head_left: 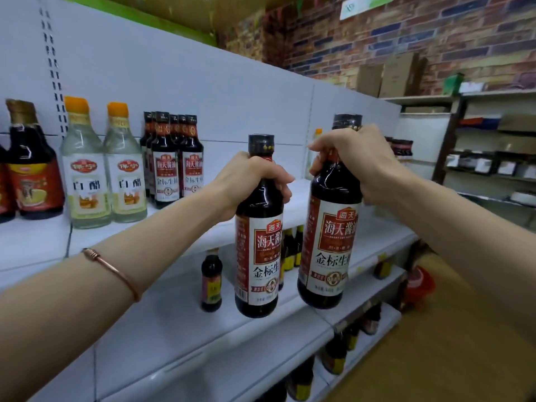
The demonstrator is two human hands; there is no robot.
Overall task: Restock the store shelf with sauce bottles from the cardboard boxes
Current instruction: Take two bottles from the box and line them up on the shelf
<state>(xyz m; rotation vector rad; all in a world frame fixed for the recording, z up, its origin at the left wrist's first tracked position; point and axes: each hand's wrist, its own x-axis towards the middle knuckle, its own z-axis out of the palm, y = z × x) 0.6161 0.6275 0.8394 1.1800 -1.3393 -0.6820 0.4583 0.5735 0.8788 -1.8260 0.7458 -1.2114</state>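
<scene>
- White store shelf (pixel 179 323) runs along the left wall, brick wall (pixel 435 33) behind, cardboard boxes (pixel 390 75) stacked up at one o'clock.
- Left hand (pixel 251 177) curls tight round the neck of a dark sauce bottle (pixel 258 256), upright at centre frame.
- Right hand (pixel 358 163) clamps the neck of a second sauce bottle (pixel 327 245), just beside the first, tilted slightly.
- Both bottles seem held clear of the shelf boards, though it's hard to judge.
- Matching bottles (pixel 174 161) stand at ten o'clock, white vinegar bottles (pixel 104 169) left of them.
</scene>
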